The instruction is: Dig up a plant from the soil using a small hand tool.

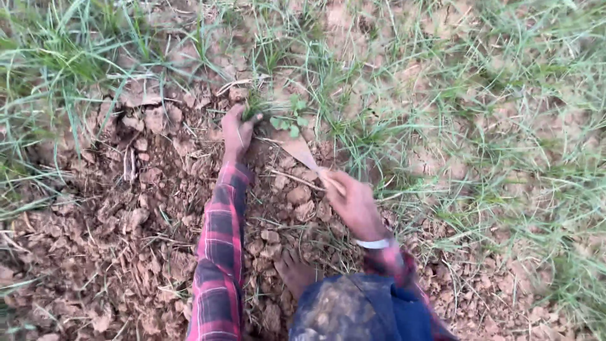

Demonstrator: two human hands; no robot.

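My left hand (pixel 238 131) reaches forward and grips a small tuft of grass (pixel 254 108) at ground level, next to a low leafy weed (pixel 290 121). My right hand (pixel 355 203) holds the handle of a small digging tool; its flat, soil-coloured blade (pixel 299 150) points up-left and rests on the ground just right of the left hand. Both arms wear red and dark plaid sleeves. A pale band sits on the right wrist.
Broken clods of reddish-brown soil (pixel 126 221) cover the left and lower ground. Thin green grass (pixel 480 126) spreads over the right and top. My bare foot (pixel 297 273) and a dark-clothed knee (pixel 353 309) are at the bottom centre.
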